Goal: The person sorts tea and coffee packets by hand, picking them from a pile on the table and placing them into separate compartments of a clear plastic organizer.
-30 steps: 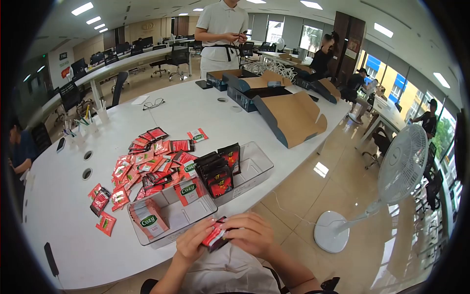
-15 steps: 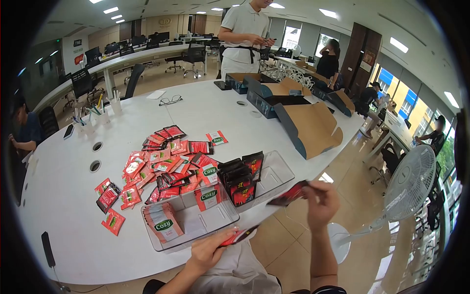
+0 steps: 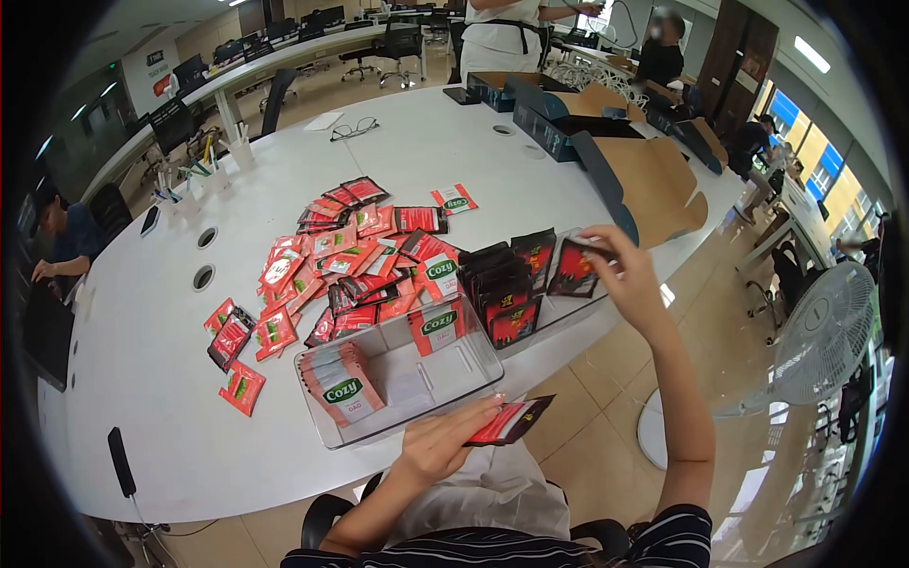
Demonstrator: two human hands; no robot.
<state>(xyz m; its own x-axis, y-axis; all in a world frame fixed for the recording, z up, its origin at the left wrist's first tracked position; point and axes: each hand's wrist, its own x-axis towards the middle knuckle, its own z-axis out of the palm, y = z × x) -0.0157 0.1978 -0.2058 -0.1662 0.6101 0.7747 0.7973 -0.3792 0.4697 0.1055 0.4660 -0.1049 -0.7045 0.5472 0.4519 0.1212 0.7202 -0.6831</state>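
My left hand holds a red and black packet over my lap, just off the table edge. My right hand pinches a black and red packet over the right part of the far clear bin, where upright black packets stand in rows. In the nearer clear bin, pink Cozy packets stand at the left and another Cozy packet leans at the far right. Mixed red and pink packets lie in a loose heap behind the bins.
Open cardboard boxes lie at the table's back right. Glasses, a phone and pen cups are farther back. A fan stands at the right. Beyond the table stands a person; another sits at the left.
My right hand has moved forward with its packet, from beyond the table edge to over the far bin. My left hand still holds its packet. The camera view has shifted.
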